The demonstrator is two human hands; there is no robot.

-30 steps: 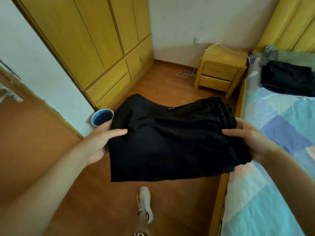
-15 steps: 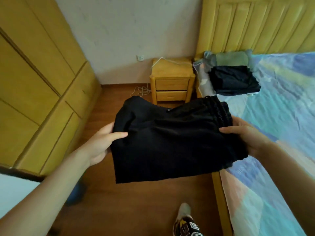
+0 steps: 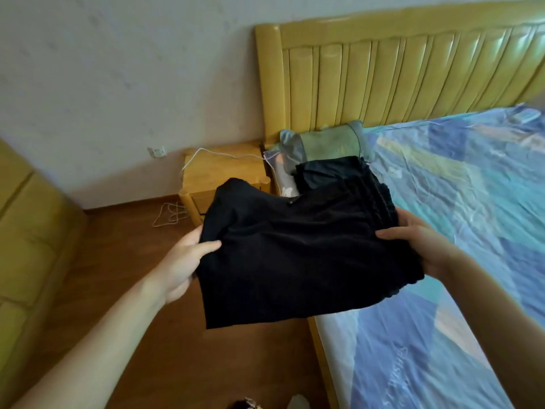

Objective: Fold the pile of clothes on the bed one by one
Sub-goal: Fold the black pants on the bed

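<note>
Both hands, left hand (image 3: 181,262) and right hand (image 3: 418,246), pinch folded black fabric shorts (image 3: 295,249); dark folded clothes stack (image 3: 330,172) lies ahead, nearer right hand.

A home bedroom: bed (image 3: 442,290), padded headboard (image 3: 413,75), nightstand (image 3: 218,172).

My left hand (image 3: 184,262) grips the left edge of the folded black fabric shorts (image 3: 298,255), thumb on top and fingers hidden underneath. My right hand (image 3: 421,246) holds their gathered right edge the same way. Both bare forearms reach forward, holding the shorts flat in the air between them.
</note>
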